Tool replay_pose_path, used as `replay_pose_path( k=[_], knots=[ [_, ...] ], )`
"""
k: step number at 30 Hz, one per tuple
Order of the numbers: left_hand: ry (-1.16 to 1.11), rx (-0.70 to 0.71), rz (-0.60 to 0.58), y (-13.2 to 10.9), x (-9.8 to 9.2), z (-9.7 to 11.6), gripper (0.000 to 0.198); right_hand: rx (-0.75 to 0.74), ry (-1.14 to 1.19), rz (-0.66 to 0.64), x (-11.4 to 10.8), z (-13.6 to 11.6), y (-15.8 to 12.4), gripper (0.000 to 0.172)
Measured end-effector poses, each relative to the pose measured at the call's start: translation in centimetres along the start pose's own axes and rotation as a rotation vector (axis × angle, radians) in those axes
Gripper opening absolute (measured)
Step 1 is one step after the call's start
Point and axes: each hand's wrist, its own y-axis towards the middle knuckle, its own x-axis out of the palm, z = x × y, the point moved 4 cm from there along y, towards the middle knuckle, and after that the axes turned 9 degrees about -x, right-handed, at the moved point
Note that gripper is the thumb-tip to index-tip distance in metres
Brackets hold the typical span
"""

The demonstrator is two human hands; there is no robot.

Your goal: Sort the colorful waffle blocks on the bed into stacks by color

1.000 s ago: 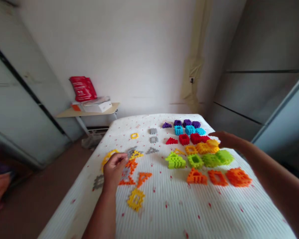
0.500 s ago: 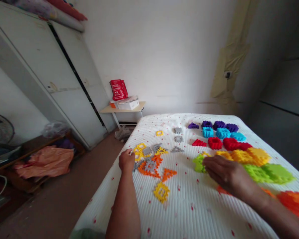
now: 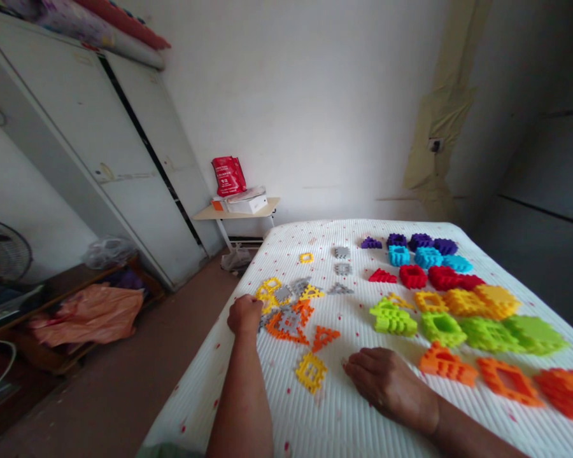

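My left hand (image 3: 244, 316) is closed at the left edge of a mixed pile of flat toothed pieces; whatever its fingers hold is hidden. In that pile lie yellow squares (image 3: 267, 290), grey pieces (image 3: 282, 294) and orange pieces (image 3: 286, 331). An orange triangle (image 3: 325, 337) and a yellow square piece (image 3: 311, 372) lie apart from it, toward me. Over the mattress, right of that yellow square, my right hand (image 3: 386, 383) has its fingers bent together, with no piece showing in them. A yellow triangle (image 3: 400, 301) lies at the left end of the yellow row.
Stacked pieces stand in colour rows on the mattress (image 3: 248, 394): purple (image 3: 421, 241), light blue (image 3: 428, 257), red (image 3: 413, 277), yellow (image 3: 463, 301), green (image 3: 487, 335) and orange (image 3: 509, 381). Grey pieces (image 3: 342, 269) and a yellow frame (image 3: 306, 257) lie farther back.
My right hand has drawn back from the green and yellow rows, toward me and left, uncovering the green and orange stacks. My left hand stays beside the pile.
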Motion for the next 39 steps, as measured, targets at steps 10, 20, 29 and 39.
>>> replay_pose_path(
  k=[10,20,29,39],
  knots=[
    [-0.628,0.091,-0.174,-1.4,1.8,1.8,0.031,0.098,0.048,-0.024,0.7,1.0,0.0,0.024],
    [-0.844,0.103,-0.761,-9.2,4.9,5.9,0.026,0.391,-0.028,0.123,-0.5,3.8,3.0,0.051],
    [-0.786,0.121,-0.968,-11.4,5.8,6.3,0.025,0.484,-0.118,-0.066,-0.8,3.8,5.4,0.043],
    [-0.832,0.089,-1.016,-13.0,5.6,6.9,0.027,0.482,-0.148,-0.132,-2.3,3.6,5.8,0.028]
  ],
)
